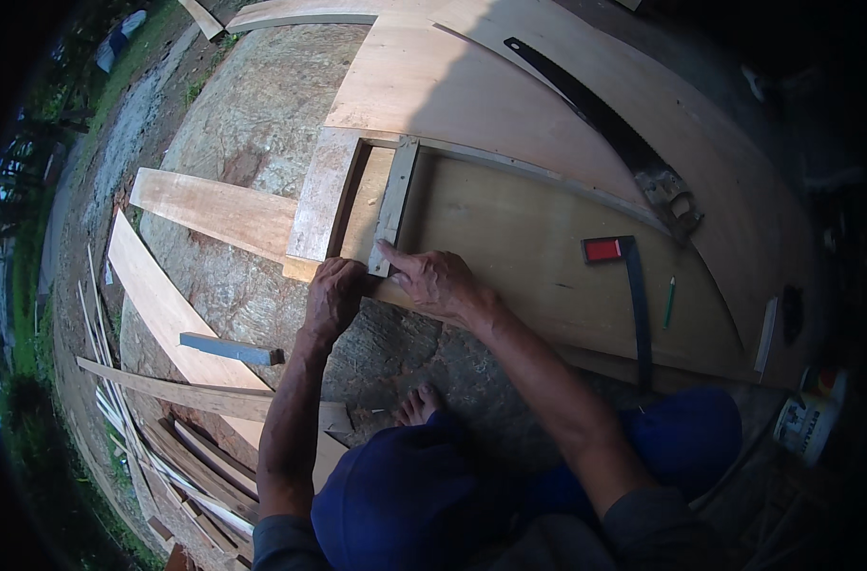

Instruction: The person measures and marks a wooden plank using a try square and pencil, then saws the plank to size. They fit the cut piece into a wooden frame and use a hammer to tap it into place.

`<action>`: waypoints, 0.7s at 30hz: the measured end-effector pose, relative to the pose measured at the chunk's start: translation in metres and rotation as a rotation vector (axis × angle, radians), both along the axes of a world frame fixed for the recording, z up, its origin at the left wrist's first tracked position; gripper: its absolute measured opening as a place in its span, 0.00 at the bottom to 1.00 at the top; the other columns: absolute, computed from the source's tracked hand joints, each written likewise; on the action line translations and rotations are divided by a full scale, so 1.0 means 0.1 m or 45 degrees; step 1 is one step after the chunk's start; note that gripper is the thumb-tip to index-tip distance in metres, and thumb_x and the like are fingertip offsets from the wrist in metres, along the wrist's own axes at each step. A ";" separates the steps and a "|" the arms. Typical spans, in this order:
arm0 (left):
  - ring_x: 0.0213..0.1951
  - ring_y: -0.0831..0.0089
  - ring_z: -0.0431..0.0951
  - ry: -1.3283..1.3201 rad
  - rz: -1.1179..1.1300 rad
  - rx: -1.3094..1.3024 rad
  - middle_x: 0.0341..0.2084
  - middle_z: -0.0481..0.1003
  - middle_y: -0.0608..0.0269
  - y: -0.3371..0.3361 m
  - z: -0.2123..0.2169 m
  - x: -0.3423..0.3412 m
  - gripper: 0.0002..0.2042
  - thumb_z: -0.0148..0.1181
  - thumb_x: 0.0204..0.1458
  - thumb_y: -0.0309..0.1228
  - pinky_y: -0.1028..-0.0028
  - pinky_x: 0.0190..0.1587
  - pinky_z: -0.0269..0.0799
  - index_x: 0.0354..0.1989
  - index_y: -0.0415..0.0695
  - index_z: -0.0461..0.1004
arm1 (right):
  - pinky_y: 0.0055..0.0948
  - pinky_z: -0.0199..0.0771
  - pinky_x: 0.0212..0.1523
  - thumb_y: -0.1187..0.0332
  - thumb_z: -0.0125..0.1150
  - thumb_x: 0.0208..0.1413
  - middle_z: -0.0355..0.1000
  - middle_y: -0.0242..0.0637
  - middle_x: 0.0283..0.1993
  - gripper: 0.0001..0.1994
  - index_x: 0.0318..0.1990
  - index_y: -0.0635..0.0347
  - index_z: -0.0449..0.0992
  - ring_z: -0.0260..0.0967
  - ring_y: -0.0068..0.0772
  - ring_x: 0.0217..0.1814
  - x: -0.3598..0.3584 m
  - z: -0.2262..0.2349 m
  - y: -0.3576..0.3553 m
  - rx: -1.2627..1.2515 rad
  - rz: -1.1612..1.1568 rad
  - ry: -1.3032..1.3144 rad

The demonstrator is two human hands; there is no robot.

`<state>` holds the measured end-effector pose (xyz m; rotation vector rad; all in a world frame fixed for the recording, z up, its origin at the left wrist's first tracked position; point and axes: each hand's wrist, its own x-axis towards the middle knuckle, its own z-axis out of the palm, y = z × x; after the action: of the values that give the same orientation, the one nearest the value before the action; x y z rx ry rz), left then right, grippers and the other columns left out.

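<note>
A shallow wooden frame lies on a plywood panel [509, 228], with a short wooden strip [395, 195] set across it near its left end. My left hand [336, 295] is closed on the near rail [395, 296] of the frame, close to its corner; the fingertips are partly hidden. Beside it, my right hand [440, 284] grips the near end of the strip, its thumb pressed on top and the other fingers curled at the rail. A try square [637, 309] with a red-faced stock and a green pencil [669, 303] rest on the panel to the right.
A handsaw [604, 124] lies on the plywood sheet [395, 76] at the far side. Boards [214, 214] and a blue-grey wooden block [229, 348] lie to the left, with several thin strips [119, 381] on the ground. A white bucket [808, 419] stands at the right.
</note>
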<state>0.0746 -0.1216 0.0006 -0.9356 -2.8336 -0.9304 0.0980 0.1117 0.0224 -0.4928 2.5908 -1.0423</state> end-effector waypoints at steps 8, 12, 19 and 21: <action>0.37 0.48 0.73 0.002 0.021 -0.148 0.28 0.72 0.51 -0.17 -0.35 0.06 0.02 0.56 0.53 0.21 0.55 0.43 0.70 0.32 0.39 0.70 | 0.42 0.83 0.36 0.66 0.64 0.54 0.79 0.40 0.35 0.11 0.44 0.55 0.75 0.81 0.46 0.37 -0.60 1.57 1.95 1.142 0.583 0.485; 0.35 0.49 0.71 -0.196 0.061 -0.021 0.27 0.69 0.50 -0.24 -0.47 0.02 0.16 0.45 0.67 0.37 0.57 0.42 0.67 0.32 0.37 0.69 | 0.40 0.84 0.39 0.66 0.61 0.63 0.80 0.41 0.38 0.18 0.60 0.50 0.74 0.82 0.44 0.39 0.77 2.12 3.08 0.943 -0.246 0.402; 0.35 0.62 0.74 -0.377 0.236 0.099 0.31 0.76 0.53 -0.25 -0.41 -0.06 0.29 0.41 0.70 0.51 0.64 0.45 0.70 0.38 0.35 0.77 | 0.45 0.77 0.53 0.67 0.56 0.65 0.78 0.52 0.50 0.21 0.65 0.54 0.72 0.78 0.56 0.51 4.01 1.13 4.03 0.909 -1.382 -0.218; 0.34 0.61 0.70 -0.393 0.194 0.161 0.28 0.71 0.53 -0.28 -0.41 -0.10 0.27 0.40 0.70 0.49 0.61 0.43 0.68 0.35 0.34 0.72 | 0.45 0.77 0.54 0.68 0.56 0.63 0.78 0.51 0.50 0.22 0.66 0.54 0.71 0.77 0.55 0.53 4.92 0.64 4.01 0.854 -1.668 -0.380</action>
<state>0.0650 -0.1498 -0.0405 -0.5989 -2.9904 -1.3177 0.5901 0.5125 0.0864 1.5271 2.5649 -0.3141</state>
